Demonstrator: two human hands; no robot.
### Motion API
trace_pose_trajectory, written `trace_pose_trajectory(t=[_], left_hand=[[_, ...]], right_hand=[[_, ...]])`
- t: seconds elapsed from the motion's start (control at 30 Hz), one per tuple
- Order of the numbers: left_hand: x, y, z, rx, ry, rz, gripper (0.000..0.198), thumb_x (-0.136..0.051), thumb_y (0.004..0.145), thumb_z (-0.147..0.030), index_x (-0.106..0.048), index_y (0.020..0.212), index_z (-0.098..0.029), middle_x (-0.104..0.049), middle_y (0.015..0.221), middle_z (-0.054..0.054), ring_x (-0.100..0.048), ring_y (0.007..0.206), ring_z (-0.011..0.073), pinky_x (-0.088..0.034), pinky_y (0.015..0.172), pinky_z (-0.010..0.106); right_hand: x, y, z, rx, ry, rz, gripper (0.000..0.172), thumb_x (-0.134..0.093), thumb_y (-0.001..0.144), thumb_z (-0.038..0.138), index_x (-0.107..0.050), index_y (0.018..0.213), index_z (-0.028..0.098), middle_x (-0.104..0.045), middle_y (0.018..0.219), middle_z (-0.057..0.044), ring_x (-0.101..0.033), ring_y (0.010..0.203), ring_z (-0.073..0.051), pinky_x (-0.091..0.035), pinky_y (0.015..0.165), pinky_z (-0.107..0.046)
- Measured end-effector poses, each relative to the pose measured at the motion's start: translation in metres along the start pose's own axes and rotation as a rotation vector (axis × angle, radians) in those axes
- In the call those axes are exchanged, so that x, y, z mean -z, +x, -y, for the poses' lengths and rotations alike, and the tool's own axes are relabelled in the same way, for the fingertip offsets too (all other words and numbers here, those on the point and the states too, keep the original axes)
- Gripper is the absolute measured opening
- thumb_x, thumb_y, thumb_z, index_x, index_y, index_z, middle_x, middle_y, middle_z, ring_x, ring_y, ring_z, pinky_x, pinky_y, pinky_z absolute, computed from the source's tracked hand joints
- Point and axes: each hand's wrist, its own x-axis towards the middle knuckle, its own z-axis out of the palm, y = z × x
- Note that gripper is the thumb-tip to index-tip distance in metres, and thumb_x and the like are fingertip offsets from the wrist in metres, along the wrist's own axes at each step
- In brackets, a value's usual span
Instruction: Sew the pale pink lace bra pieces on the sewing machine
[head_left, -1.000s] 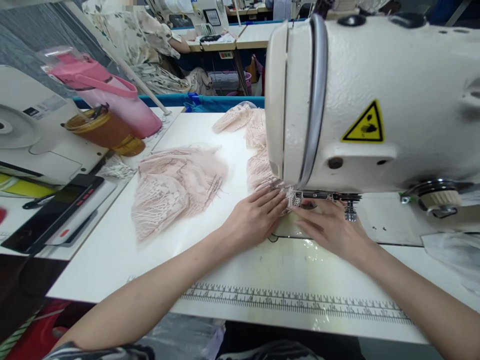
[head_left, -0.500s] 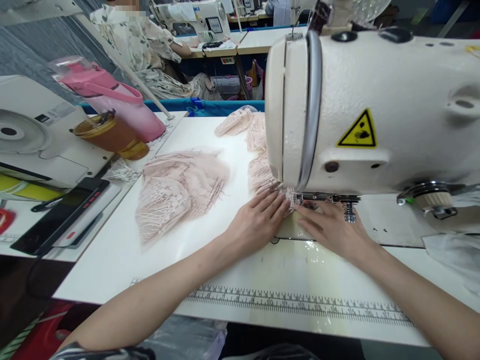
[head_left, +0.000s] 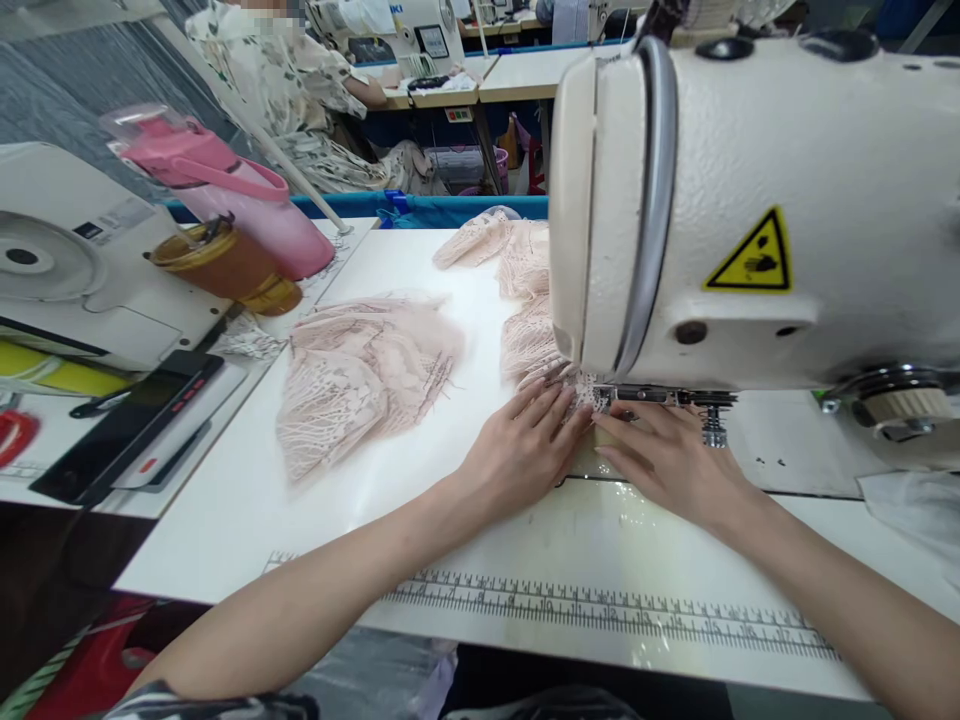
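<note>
At the sewing machine (head_left: 750,190), lace (head_left: 527,340) is pressed by the flat left hand (head_left: 519,445); the right hand's (head_left: 671,458) grip cannot be told; little has shifted, suggesting slow guiding.

Lace (head_left: 525,335) partly hidden behind sewing machine (head_left: 697,170); machine's right end cut off.

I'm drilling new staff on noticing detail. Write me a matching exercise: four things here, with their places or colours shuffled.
1. left hand
2. crumpled lace piece
3. warning triangle
4. pink bottle

A. yellow and black
B. touching other lace at the sewing machine
C. beside the amber cup
D. lying loose on the white tabletop

1-B; 2-D; 3-A; 4-C
</note>
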Motion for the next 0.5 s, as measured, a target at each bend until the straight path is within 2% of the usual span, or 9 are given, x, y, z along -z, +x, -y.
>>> trace_pose_trajectory(t=[0.3, 0.5], left_hand=[[-0.002, 0.0036, -0.0077, 0.06, 0.009, 0.009, 0.035, -0.045, 0.097, -0.028, -0.061, 0.12, -0.007, -0.064, 0.119, 0.016, -0.061, 0.113, 0.0277, -0.047, 0.101, 0.043], [-0.0025, 0.0058, -0.0085, 0.091, 0.01, -0.012, 0.034, -0.045, 0.097, -0.028, -0.062, 0.118, -0.008, -0.065, 0.119, 0.015, -0.063, 0.11, 0.0264, -0.049, 0.098, 0.041]], right_hand=[[0.001, 0.0011, 0.0006, 0.002, -0.072, -0.026, 0.03, -0.048, 0.095, 0.038, -0.062, 0.119, 0.026, -0.065, 0.12, -0.005, -0.065, 0.084, -0.018, -0.045, 0.082, -0.039], [-0.0005, 0.001, 0.0002, -0.021, -0.099, -0.032, 0.032, -0.049, 0.094, 0.039, -0.063, 0.12, 0.025, -0.069, 0.111, -0.007, -0.066, 0.085, -0.021, -0.046, 0.077, -0.037]])
